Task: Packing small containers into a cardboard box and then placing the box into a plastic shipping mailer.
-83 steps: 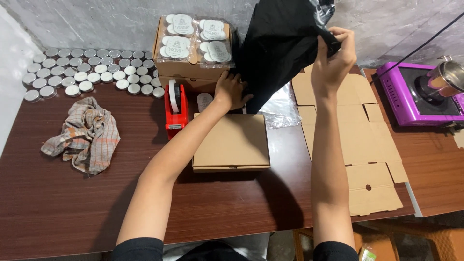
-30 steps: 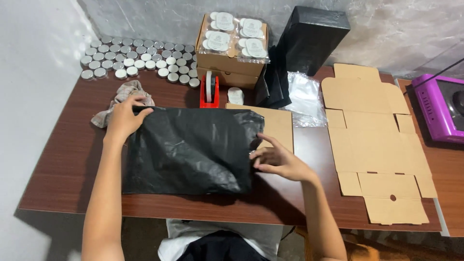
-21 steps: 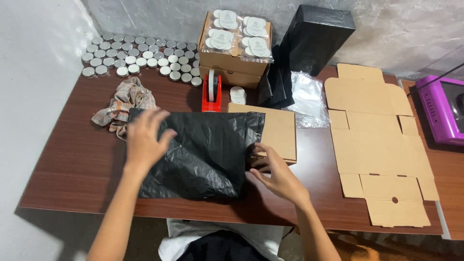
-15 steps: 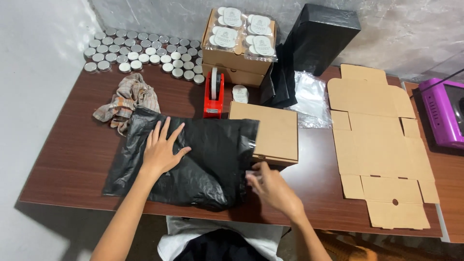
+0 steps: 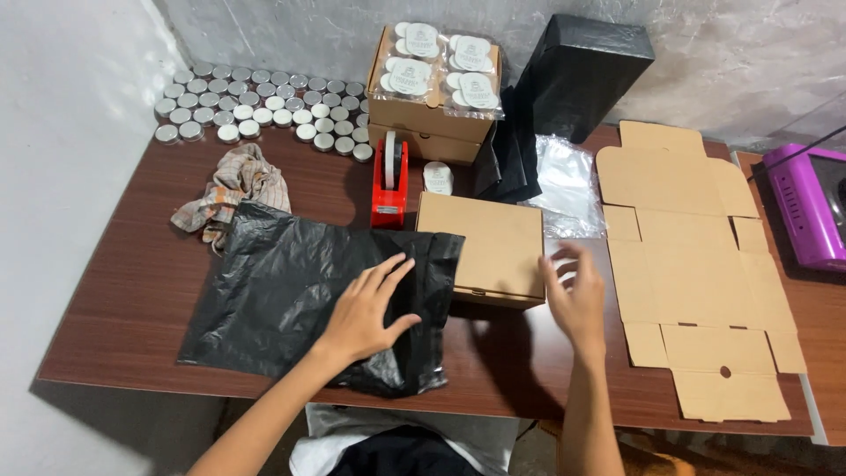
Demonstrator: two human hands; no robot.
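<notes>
The left hand (image 5: 368, 313) presses flat, fingers spread, on a crumpled black plastic bag (image 5: 300, 295) lying on the dark brown wooden table (image 5: 123, 291). The right hand (image 5: 575, 295) hovers open (gripping nothing) just beside a closed brown cardboard box (image 5: 489, 247), whose left edge the bag overlaps. A red tape dispenser (image 5: 389, 176) stands behind.

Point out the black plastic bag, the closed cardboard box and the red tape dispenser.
black plastic bag (image 5: 264, 291), head view, flat middle of the bag.
closed cardboard box (image 5: 489, 242), head view, its lid.
red tape dispenser (image 5: 389, 189), head view, red body.
</notes>
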